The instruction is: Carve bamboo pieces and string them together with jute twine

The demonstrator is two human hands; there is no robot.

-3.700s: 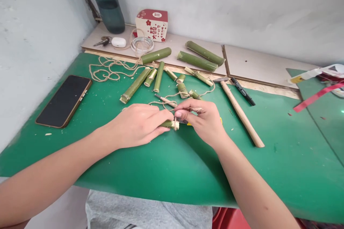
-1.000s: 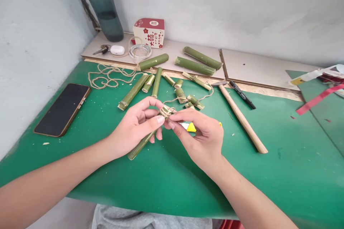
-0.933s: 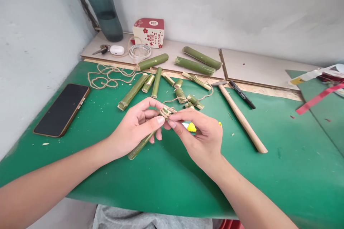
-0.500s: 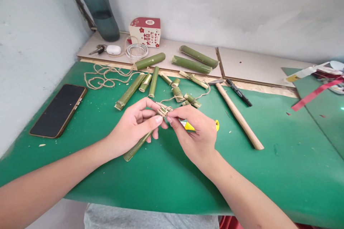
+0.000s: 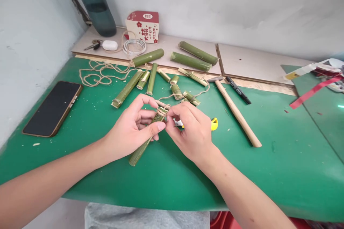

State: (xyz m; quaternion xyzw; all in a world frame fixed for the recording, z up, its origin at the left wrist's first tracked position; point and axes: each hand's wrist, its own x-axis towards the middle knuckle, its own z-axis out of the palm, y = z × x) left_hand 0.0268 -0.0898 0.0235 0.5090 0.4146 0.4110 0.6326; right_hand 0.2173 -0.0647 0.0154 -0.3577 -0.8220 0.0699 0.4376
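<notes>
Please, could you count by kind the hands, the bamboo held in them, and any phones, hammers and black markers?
Hands (left hand, right hand): 2
Held bamboo piece: 1
Phone: 1
Hammer: 1
Black marker: 1
Total: 6

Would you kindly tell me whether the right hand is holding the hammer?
No, the hammer lies apart from the right hand, whose fingertips are at the twine around the bamboo tube.
</notes>
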